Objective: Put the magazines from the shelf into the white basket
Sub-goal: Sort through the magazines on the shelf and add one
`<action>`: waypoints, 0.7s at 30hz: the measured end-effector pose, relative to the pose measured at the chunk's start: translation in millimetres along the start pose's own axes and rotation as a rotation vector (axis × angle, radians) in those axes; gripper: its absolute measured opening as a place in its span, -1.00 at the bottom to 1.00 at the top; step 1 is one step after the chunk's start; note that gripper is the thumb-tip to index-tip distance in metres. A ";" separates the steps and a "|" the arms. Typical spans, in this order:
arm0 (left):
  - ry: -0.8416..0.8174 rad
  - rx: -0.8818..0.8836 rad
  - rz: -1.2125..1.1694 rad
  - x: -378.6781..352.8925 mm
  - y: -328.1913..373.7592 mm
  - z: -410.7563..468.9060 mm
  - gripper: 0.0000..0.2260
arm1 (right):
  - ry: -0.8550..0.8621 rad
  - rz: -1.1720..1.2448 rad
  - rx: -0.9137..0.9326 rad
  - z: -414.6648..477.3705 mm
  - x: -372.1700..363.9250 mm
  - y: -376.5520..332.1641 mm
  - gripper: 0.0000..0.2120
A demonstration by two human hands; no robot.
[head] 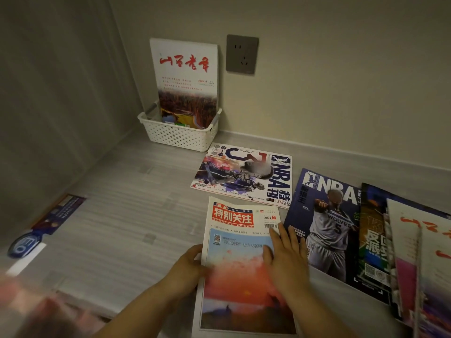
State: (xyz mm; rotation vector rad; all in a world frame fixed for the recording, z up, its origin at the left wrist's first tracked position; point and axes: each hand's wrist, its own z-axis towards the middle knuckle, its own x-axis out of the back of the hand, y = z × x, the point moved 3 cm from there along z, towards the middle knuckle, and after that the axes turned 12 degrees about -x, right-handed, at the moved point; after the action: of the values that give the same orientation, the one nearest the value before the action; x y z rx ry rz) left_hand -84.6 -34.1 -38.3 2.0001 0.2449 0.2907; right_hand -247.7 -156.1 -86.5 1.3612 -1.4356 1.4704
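My left hand pinches the left edge of the near magazine on the shelf, my right hand lies spread on its cover; I'd lift it level into the far-left white basket

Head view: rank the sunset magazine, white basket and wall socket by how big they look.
1. sunset magazine, largest, though it is nearest the camera, which inflates it
2. white basket
3. wall socket, clearly smallest

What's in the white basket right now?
A magazine with a red title stands in the white basket, leaning against the wall. Its lower edge and the basket's floor are hidden behind the rim.
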 end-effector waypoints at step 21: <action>0.223 -0.510 0.048 102.2 88.7 25.3 -0.62 | -0.243 0.976 -0.052 35.5 88.4 -94.7 -0.70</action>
State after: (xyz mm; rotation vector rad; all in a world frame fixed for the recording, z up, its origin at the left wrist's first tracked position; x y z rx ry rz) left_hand 24.1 -63.0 40.9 1.4710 0.2356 0.5496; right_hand -171.2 -191.3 18.2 0.8184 -2.4799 1.8299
